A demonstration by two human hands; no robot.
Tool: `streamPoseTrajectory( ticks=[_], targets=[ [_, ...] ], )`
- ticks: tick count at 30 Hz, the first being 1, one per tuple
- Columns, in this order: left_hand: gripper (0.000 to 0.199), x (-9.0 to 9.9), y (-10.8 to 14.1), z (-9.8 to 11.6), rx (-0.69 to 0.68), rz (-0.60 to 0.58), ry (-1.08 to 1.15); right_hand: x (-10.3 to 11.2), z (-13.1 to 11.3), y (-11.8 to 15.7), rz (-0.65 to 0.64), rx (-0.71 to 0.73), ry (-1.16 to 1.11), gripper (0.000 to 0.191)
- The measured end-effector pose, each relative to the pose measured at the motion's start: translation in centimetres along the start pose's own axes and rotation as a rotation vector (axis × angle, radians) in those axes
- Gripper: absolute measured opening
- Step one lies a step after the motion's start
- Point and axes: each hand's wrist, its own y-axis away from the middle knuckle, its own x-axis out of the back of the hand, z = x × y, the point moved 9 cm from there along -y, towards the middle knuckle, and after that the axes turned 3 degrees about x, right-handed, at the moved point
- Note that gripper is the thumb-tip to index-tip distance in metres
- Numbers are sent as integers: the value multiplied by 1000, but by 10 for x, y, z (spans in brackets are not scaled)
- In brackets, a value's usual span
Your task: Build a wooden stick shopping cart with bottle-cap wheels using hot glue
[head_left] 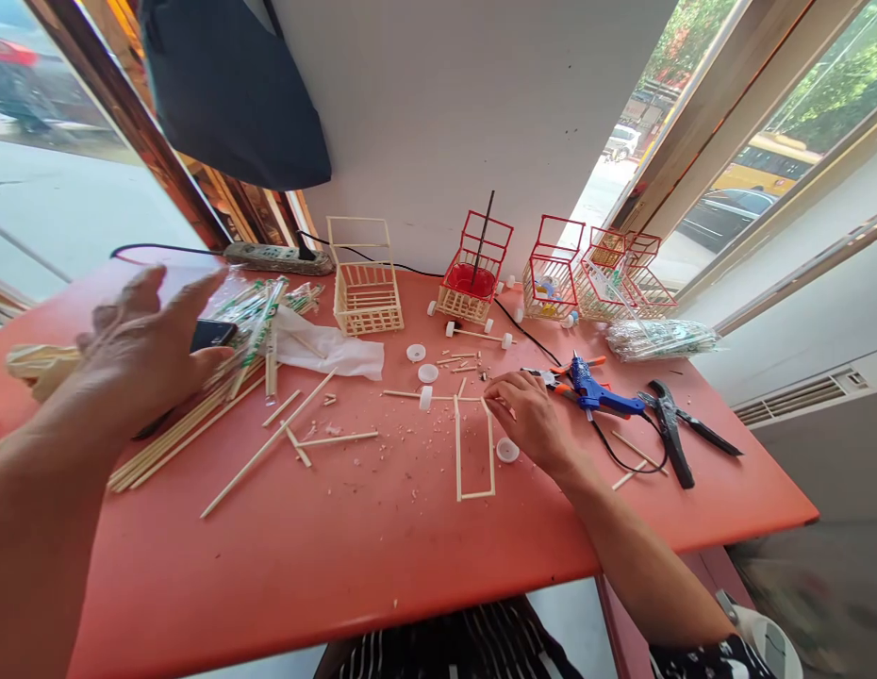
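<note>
My left hand (138,344) is raised over the table's left side, fingers spread, with nothing in its grasp. Below and beside it are a dark phone (213,333), partly hidden, and a bundle of thin wooden sticks (173,429). My right hand (530,420) rests at the table's middle, its bent fingertips closed at the top right corner of a narrow stick frame (475,495). Across the frame's top lies a stick with a white wheel (425,398) on it. A white bottle cap (507,450) lies just under this hand.
A blue glue gun (604,391) and black-handled pliers (670,429) lie at right. Along the wall stand a plain stick cart basket (368,297), a red-railed cart (473,278) and others. A power strip (279,257) sits back left. Loose sticks and scraps dot the red table (304,575).
</note>
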Motion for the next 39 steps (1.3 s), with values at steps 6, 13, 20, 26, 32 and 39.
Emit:
streamPoseTrajectory(
  ticks=[6, 13, 20, 26, 32, 39],
  targets=[
    [41, 41, 28, 21, 99, 268, 76, -3, -2, 0, -20, 15, 1, 13],
    [59, 4, 21, 31, 26, -62, 155, -2, -3, 0, -19, 9, -4, 16],
    [26, 35, 42, 1, 532, 177, 503, -3, -3, 1, -17, 20, 10, 14],
    [29, 11, 36, 47, -82, 89, 117, -4, -4, 0, -15, 17, 3, 14],
    [31, -46, 107, 137, -676, -52, 170, -11, -6, 0, -53, 3, 14, 13],
    [22, -84, 136, 190, -813, -69, 166, -15, -7, -1, -94, -12, 42, 13]
  ],
)
